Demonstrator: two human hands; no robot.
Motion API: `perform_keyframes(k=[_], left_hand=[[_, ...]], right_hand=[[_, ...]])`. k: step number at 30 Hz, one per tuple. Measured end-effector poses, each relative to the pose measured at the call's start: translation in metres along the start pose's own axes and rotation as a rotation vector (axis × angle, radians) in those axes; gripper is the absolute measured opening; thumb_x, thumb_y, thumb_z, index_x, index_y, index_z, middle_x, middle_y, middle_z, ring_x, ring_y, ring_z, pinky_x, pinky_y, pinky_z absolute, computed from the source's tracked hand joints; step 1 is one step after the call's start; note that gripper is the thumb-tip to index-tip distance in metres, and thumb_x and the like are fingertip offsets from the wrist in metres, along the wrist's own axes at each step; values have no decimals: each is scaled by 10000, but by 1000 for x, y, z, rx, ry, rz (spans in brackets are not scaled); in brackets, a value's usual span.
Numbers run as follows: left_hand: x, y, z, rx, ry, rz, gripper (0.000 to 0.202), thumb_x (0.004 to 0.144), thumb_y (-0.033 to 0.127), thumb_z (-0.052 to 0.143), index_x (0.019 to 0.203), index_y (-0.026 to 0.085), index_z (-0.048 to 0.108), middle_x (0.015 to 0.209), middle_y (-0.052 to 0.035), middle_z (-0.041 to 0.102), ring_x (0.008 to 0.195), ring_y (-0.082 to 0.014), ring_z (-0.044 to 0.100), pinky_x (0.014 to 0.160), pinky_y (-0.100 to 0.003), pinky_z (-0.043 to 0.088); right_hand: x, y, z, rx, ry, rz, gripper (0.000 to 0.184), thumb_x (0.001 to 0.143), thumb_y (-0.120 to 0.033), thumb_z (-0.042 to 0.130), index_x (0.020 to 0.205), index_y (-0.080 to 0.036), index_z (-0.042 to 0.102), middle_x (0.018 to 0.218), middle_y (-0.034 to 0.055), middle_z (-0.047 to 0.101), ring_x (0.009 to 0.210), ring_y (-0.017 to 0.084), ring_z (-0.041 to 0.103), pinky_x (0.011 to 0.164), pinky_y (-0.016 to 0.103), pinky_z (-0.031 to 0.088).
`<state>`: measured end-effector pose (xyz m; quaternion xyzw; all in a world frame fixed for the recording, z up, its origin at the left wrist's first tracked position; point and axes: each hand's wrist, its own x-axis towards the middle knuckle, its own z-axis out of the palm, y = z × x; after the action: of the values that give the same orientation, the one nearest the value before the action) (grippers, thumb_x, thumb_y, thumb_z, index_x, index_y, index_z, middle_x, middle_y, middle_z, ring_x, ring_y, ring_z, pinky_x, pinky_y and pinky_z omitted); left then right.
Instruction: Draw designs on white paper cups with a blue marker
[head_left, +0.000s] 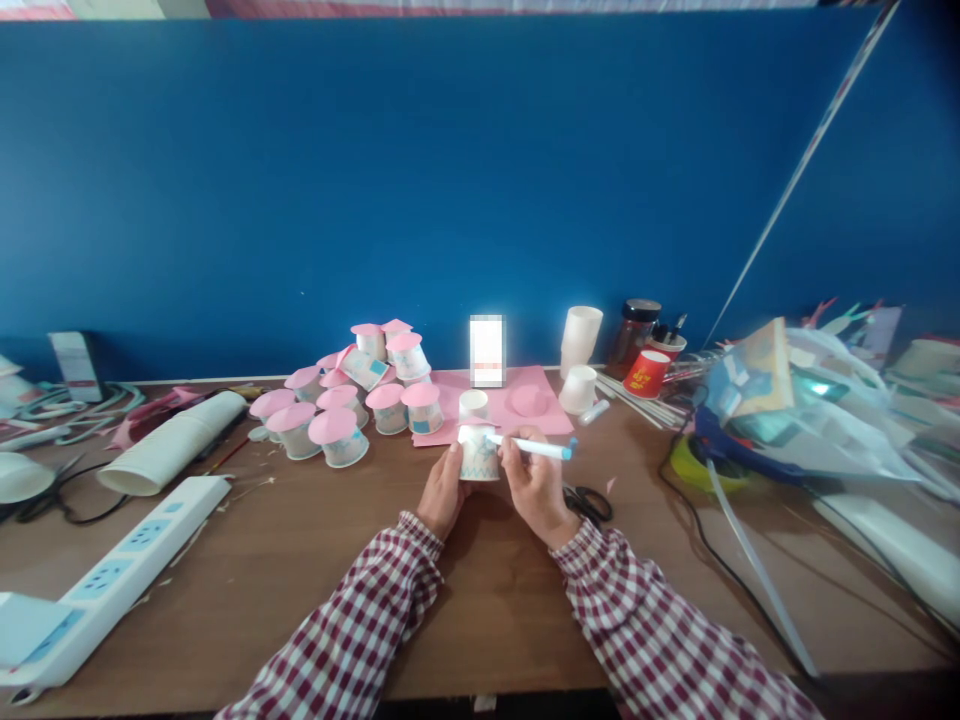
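My left hand (442,492) is closed around the left side of a white paper cup (477,458), which stands upside down with a blue zigzag line near its rim. In my right hand (534,488) is a white marker with a light-blue end (538,448), its tip against the upper right of the cup. Just behind stands another white paper cup (473,406), on pink paper (442,392). A pink paper circle (527,401) lies on that paper. Black-handled scissors (589,503) rest beside my right wrist, their blades hidden.
Several decorated cups with pink paper cone tops (338,437) cluster at left. A power strip (120,575) and a white rolled tube (172,445) lie further left. Stacked paper cups (580,340), a red cup (647,373) and a plastic bag (810,410) stand at right. A blue partition (480,180) rises behind.
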<state>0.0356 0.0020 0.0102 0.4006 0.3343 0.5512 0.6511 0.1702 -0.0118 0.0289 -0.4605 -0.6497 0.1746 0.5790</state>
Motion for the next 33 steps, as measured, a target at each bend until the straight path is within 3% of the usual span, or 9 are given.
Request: perform_keyframes(k=[22,33], left_hand=[[-1,2,1,-9,-23,1,456,840,495,472,1058,112,590,955,-126,653,831,-221,615,732,-345,503],[0,-1,-2,-3,-13,-5,470,824,510,490,1061,120,604,980,-116,660,851,-223,621,754,-347,506]], right_hand=[[-2,-4,0,20,-51,-14,119,907,-277,427,898,-191,507,763,35,569,648,147,572,594,262,495],[-1,-7,0,-34,0,-57,143,901,-299,431,858,-194,518,741,44,575,629,154,560,565,272,472]])
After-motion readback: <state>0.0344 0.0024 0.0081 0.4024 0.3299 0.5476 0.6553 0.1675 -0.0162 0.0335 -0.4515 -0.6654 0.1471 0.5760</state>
